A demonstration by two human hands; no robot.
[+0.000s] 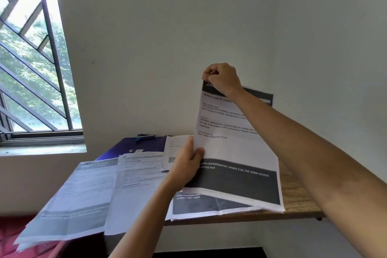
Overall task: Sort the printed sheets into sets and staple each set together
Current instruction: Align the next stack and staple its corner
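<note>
**Coffee sheet held up over the desk**

My right hand (223,78) pinches the top left corner of a printed sheet (234,144), fingers curled shut on the paper's edge. The sheet stands almost upright in front of the wall, its lower part bending toward me. Its heading begins "Brew a cup of", and a dark band across the bottom lists a coffee packet, an empty cup and a hot water source.

My left hand (188,165) grips the same sheet at its left edge, about halfway down, thumb on the front and the other fingers behind.

Under it on the wooden desk (297,199) lies another sheet (209,203) with a dark band, partly covered by the one I hold. To the left, two more loose sheets overlap: a middle sheet (136,190) with dense text, and a grey-printed sheet (73,197) that hangs past the desk's left end over something red. A smaller paper with a square code (173,153) stands curled behind my left hand. A dark purple folder (134,144) lies at the back of the desk, and on its far edge rests a blue and black stapler (145,136), well apart from both hands.
</note>
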